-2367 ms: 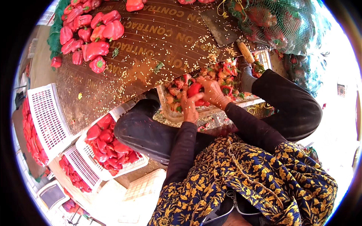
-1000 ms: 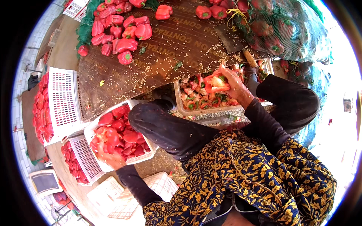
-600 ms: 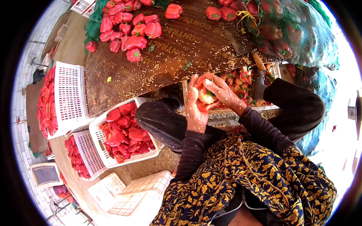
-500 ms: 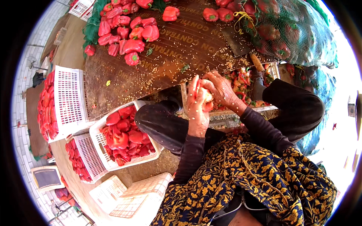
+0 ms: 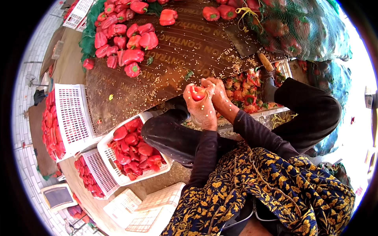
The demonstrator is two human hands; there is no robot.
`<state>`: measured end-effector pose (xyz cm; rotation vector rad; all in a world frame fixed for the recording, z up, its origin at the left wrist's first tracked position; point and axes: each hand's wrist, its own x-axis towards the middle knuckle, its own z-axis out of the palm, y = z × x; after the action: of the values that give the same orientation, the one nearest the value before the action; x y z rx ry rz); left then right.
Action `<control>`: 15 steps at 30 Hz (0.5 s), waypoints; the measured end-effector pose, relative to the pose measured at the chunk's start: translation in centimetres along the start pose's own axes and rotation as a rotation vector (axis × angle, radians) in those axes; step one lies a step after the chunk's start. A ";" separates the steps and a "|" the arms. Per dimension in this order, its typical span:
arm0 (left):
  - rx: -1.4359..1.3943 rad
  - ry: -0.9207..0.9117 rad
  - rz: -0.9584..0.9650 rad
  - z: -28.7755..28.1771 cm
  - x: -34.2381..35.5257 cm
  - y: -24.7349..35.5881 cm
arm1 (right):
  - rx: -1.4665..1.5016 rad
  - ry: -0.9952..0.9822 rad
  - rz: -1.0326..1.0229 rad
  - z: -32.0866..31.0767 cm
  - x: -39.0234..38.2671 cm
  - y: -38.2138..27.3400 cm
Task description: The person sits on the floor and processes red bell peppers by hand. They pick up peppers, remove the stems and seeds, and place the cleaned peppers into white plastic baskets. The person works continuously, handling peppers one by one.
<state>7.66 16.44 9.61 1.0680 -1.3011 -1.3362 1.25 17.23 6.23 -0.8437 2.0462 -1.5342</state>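
Note:
My left hand (image 5: 201, 112) is closed around a red bell pepper (image 5: 197, 93), whose glossy skin shows between the thumb and fingers. Pressed close against it, my right hand (image 5: 221, 96) has its fingers curled in. Whatever lies inside those fingers is hidden. Pale seeds stick to both hands. Just beyond and to the right of them, a tray (image 5: 271, 110) holds pepper cores, stems and red scraps (image 5: 246, 88). The brown board (image 5: 173, 65) ahead of the hands is strewn with seeds.
Whole red peppers (image 5: 122, 43) are heaped at the far left of the board. A broad-bladed knife with a wooden handle (image 5: 265, 62) lies at the right, by a green net sack of peppers (image 5: 303, 31). White crates (image 5: 103, 155) of pepper pieces stand at my left, near empty crates (image 5: 153, 210).
Both hands have drawn slightly left and nearer. The pale inside of the pepper showed between them before; now its red skin shows in my left hand, and my right fingers have curled in.

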 end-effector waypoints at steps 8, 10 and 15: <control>0.242 -0.110 0.259 0.5 -3.4 1.9 | -0.270 0.356 0.109 0.8 3.9 3.8; -0.161 -0.135 0.130 -0.2 -2.2 3.6 | -0.471 0.140 -0.105 -0.2 4.0 6.9; 0.040 0.300 0.035 -18.0 7.3 4.0 | -0.802 -0.681 -0.150 -11.0 5.9 1.2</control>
<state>24.42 6.30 12.91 1.2159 -1.1206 -1.0796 -10.52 20.88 8.28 -1.5632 2.0338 -0.3023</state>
